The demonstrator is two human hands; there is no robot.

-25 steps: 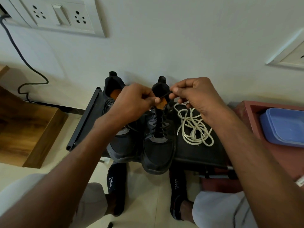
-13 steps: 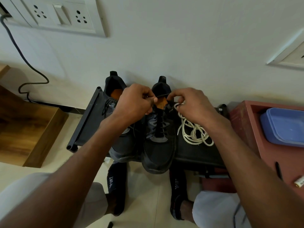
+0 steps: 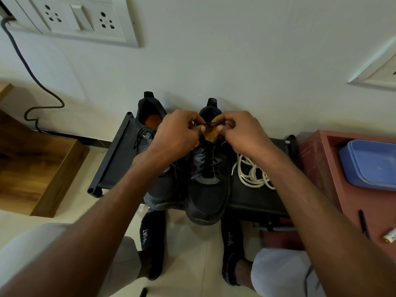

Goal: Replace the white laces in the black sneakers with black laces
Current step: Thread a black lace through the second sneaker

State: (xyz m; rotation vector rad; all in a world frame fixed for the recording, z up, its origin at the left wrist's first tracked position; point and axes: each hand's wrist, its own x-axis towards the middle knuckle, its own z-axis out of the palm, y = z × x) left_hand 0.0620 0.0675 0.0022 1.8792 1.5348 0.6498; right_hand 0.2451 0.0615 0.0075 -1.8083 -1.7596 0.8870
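Two black sneakers stand side by side on a low black stool (image 3: 111, 161) against the wall. The right sneaker (image 3: 206, 189) is threaded with a black lace (image 3: 209, 124). My left hand (image 3: 177, 133) and my right hand (image 3: 242, 131) meet over its tongue, each pinching an end of that black lace, which runs taut between my fingertips. The left sneaker (image 3: 150, 118) is partly hidden under my left wrist and also shows dark lacing. The removed white laces (image 3: 251, 174) lie in a loose heap on the stool to the right of the shoes.
A red tray (image 3: 321, 159) with a blue plastic lid (image 3: 368, 163) sits at the right. A wooden block (image 3: 38, 159) is at the left. A socket panel (image 3: 81, 18) and a black cable (image 3: 38, 86) are on the wall. My socked feet (image 3: 150, 239) rest on the tiled floor.
Both hands have drawn closer together over the right sneaker's tongue and dropped slightly, shortening the stretch of black lace held between them.
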